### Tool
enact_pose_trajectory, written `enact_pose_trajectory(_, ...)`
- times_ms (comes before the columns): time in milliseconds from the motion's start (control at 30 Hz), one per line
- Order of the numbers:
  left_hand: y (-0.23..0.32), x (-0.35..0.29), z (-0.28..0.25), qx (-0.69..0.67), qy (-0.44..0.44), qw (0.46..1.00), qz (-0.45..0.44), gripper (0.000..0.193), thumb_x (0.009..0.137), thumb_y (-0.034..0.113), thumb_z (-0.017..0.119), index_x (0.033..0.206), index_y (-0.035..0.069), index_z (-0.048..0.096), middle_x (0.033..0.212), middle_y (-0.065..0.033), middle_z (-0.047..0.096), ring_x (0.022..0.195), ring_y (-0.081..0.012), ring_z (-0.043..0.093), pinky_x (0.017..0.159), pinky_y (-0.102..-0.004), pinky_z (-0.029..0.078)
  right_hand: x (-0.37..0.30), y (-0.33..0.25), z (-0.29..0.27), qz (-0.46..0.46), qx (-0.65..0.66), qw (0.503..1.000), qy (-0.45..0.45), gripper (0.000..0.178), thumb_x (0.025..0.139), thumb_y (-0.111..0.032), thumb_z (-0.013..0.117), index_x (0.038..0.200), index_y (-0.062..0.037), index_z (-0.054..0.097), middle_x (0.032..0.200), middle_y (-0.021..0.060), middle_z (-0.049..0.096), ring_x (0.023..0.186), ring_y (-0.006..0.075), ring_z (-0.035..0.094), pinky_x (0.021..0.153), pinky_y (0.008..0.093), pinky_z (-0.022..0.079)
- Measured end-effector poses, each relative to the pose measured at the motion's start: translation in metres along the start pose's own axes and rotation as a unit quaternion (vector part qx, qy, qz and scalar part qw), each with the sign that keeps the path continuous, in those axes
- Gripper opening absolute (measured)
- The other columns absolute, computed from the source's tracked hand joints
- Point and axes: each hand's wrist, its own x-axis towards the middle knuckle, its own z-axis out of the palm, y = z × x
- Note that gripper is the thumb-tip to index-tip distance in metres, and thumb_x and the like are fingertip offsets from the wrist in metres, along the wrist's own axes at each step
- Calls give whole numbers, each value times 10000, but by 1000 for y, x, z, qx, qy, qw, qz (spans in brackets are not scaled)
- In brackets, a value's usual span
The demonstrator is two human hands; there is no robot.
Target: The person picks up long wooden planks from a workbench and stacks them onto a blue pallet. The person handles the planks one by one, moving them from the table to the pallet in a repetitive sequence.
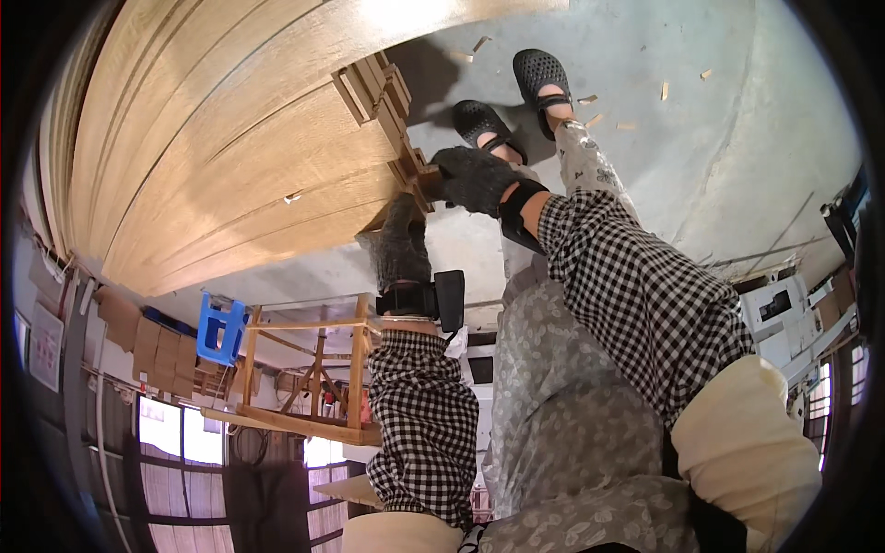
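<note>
A large stack of long wooden boards (249, 175) fills the left and upper left, its near ends stepped unevenly. My left hand (402, 241), in a dark knit glove, closes round the lower corner of a board at the end of the stack. Just above and to the right, my right hand (475, 181), gloved alike, has its fingers bent round a brown board end (430, 182). Parts of both hands' fingertips are hidden by the wood. A black strap device (448, 300) sits on my left wrist, and a black band (522, 208) on my right.
Black clogs (537, 77) on my feet stand on the grey concrete floor (682, 138), with scattered wood scraps (664, 90) beyond. A wooden frame stand (355, 369) and a blue plastic stool (221, 329) are at the lower left. White equipment (772, 302) stands at the right.
</note>
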Motion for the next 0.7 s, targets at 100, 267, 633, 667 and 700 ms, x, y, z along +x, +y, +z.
enact_pose_trajectory(100,3,7,-1,-33,-21,999,19,389,809,129,703,1119,-37,535,1040,-131,594,896,-234,611,701,-341,559,-18,-26,-38,104,4,993,-62,353,804,-258,685,1041,-14,592,906,156,638,866,252,637,739,341,511)
enact_pose_trajectory(267,-1,19,-21,-30,-48,997,60,427,803,147,720,1139,-33,529,1047,-145,604,902,-250,621,707,-353,574,-54,46,-53,78,115,990,-14,354,802,-282,665,1041,-32,586,929,161,631,839,284,633,736,395,492)
enact_pose_trajectory(633,-48,-28,45,454,-146,874,95,233,804,168,677,1031,115,657,927,-134,682,928,-334,622,806,-374,492,-50,66,-35,49,4,996,77,366,762,-216,747,1055,-42,615,913,127,652,841,235,636,755,342,499)
enact_pose_trajectory(667,-60,-15,41,461,-133,871,102,243,800,174,684,1035,119,656,932,-130,684,914,-313,630,799,-375,495,-50,68,-36,53,23,995,76,367,768,-214,742,1063,-40,612,914,125,652,842,230,639,755,342,503)
enact_pose_trajectory(700,-80,1,30,468,-121,869,109,253,796,180,691,1040,122,654,936,-126,686,901,-292,638,792,-376,497,-49,70,-37,56,42,995,75,367,773,-213,737,1070,-38,609,916,124,652,843,226,641,756,342,507)
